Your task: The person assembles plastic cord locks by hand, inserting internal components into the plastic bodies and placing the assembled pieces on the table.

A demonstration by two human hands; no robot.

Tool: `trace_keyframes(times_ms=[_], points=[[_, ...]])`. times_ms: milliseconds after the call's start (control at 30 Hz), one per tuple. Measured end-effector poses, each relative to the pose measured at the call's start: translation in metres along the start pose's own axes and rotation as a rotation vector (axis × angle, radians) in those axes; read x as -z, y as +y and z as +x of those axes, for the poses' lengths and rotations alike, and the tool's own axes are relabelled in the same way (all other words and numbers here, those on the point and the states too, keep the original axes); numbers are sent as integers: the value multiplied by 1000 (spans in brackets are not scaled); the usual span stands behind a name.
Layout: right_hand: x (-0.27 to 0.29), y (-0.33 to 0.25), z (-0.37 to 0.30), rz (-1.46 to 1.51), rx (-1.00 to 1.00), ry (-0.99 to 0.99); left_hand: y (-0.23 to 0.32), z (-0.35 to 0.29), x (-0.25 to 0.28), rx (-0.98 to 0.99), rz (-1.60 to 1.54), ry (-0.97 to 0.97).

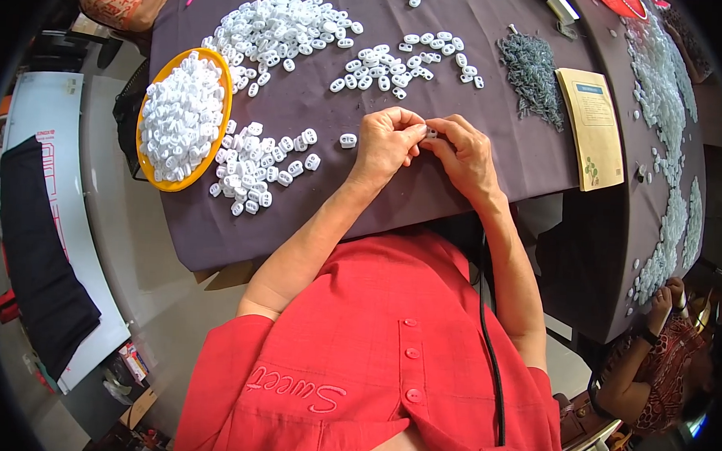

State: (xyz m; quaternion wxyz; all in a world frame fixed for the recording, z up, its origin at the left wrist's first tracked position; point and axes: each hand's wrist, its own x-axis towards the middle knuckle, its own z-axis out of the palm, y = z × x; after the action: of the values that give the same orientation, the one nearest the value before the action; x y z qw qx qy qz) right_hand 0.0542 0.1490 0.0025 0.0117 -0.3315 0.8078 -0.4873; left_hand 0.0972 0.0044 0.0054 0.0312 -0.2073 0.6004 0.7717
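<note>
Over the near part of the dark cloth-covered table, my two hands meet fingertip to fingertip. My right hand (465, 155) pinches a small white plastic piece with dark holes (431, 134) between thumb and fingers. My left hand (387, 144) is closed in a pinch right against that piece; anything between its fingers is hidden. One loose white piece (347, 141) lies just left of my left hand. Beyond my hands is a loose cluster of the same two-holed pieces (375, 67). Another heap of them (254, 167) spreads to the left.
A yellow-rimmed tray (228, 96) heaped with white pieces stands at the table's left edge. Behind is a larger white pile (277, 29). At the right are a pile of tiny grey parts (532, 75) and a tan booklet (597, 156). Other people sit at the far left and lower right.
</note>
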Motion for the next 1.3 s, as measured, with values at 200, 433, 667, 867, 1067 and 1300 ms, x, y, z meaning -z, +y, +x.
trace_keyframes(times_ms=[200,433,667,867,1067,1300], points=[[-1,-1,-1,13,-12,9,1,-2,1,17,-48,10],[-3,0,-2,60,-41,18,0,-1,5,52,-99,-34],[-1,1,-1,18,-55,30,-2,-1,2,45,-156,-59],[2,-5,5,97,-164,-56,-7,-8,-9,-137,22,117],[-2,-15,8,-67,-9,-160,-16,-27,0,-226,168,159],[-27,-34,38,-23,47,-415,-10,-65,40,-811,619,500]])
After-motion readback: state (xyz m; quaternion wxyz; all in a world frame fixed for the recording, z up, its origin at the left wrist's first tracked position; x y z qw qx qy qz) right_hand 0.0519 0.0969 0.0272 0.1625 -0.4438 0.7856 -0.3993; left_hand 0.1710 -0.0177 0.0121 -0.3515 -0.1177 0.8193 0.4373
